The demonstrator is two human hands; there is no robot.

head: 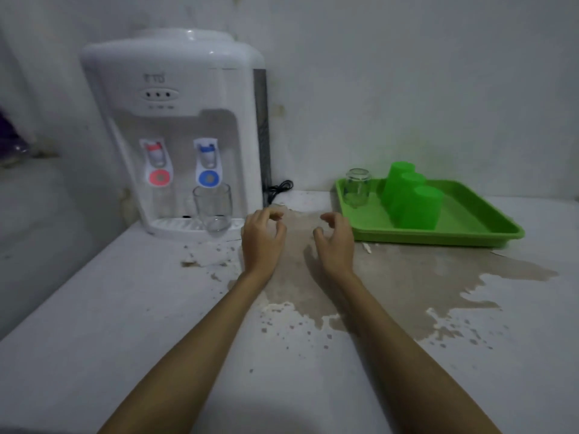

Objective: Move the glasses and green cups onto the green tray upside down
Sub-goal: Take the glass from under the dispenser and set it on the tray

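A clear glass (pixel 213 208) stands upright on the drip tray under the blue tap. On the green tray (pixel 463 227) at the right, a second clear glass (pixel 357 187) stands upside down near its back left corner, and three green cups (pixel 410 197) stand upside down in a row beside it. My left hand (pixel 262 236) hovers over the counter just right of the upright glass, fingers curled and apart, holding nothing. My right hand (pixel 335 239) hovers beside the tray's left edge, also empty with fingers apart.
A white water dispenser (pixel 175 126) with red and blue taps stands at the back left against the wall, its black cord (pixel 280 187) coiled behind. The white counter (pixel 125 324) is worn, with a brown patch in the middle and right.
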